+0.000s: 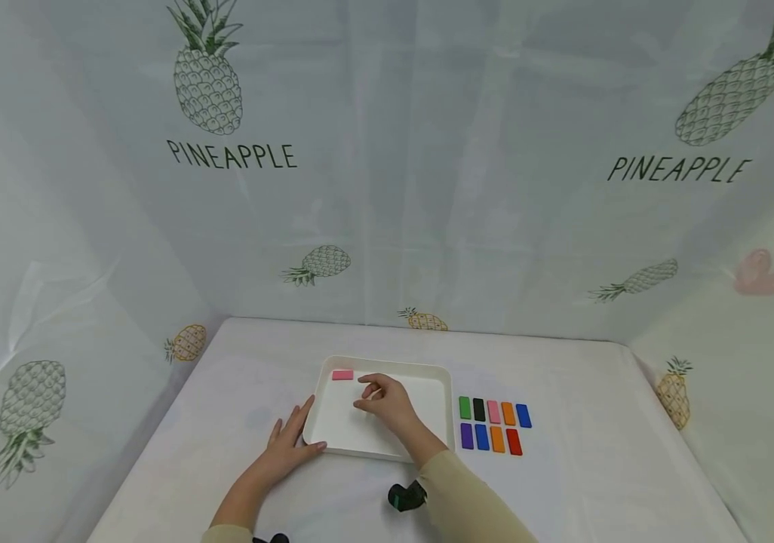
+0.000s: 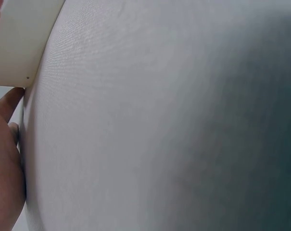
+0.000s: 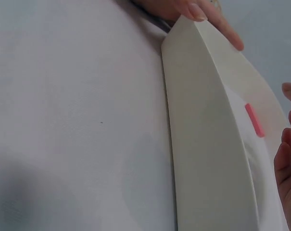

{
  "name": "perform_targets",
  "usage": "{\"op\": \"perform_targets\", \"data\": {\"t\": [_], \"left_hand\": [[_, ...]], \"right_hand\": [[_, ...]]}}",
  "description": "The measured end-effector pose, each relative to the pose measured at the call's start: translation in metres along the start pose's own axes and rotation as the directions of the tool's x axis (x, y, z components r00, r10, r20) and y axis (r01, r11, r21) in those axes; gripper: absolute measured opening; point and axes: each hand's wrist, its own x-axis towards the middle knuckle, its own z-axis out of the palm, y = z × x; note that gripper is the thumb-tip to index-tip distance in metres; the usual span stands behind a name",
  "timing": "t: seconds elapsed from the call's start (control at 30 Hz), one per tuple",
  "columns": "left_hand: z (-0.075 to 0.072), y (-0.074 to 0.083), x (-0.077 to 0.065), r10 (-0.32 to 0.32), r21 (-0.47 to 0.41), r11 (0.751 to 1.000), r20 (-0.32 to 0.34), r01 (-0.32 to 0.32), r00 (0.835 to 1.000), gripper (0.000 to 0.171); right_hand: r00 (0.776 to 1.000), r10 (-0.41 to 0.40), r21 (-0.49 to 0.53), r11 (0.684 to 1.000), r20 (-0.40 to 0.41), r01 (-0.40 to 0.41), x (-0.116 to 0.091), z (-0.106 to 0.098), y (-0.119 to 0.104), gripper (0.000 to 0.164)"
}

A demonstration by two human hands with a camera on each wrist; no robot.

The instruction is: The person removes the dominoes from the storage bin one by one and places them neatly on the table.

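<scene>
A white rectangular tray (image 1: 387, 455) lies on the table, and a flat pink block (image 1: 342, 375) sits inside near its far left corner. My left hand (image 1: 284, 450) is spread at the tray's near left corner, fingers along the left side and thumb at the front rim. Over the tray hovers my right hand (image 1: 387, 402), just right of the pink block, thumb and forefinger apart with nothing seen between them. In the right wrist view the same pink block (image 3: 254, 120) lies against the tray floor, apart from the right fingers.
Right of the tray, flat blocks stand in two rows: green (image 1: 465, 407), black (image 1: 478, 409), pink (image 1: 493, 412), orange and blue (image 1: 524, 415) behind; purple (image 1: 467, 436), blue, orange and red (image 1: 514, 442) in front. A pineapple-print cloth (image 1: 428, 188) hangs behind the table.
</scene>
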Motion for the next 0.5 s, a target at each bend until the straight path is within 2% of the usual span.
{"op": "perform_targets", "data": {"t": [0.2, 0.5], "left_hand": [[0.001, -0.001, 0.001, 0.008, 0.012, 1.0, -0.008, -0.008, 1.0, 0.096], [0.002, -0.002, 0.002, -0.006, 0.017, 1.0, -0.001, 0.006, 1.0, 0.096]], "right_hand": [[1.0, 0.007, -0.026, 1.0, -0.011, -0.008, 0.01, 0.001, -0.001, 0.042], [0.999, 0.039, 0.043, 0.998, 0.006, -0.039, 0.019, 0.004, 0.004, 0.045]]}}
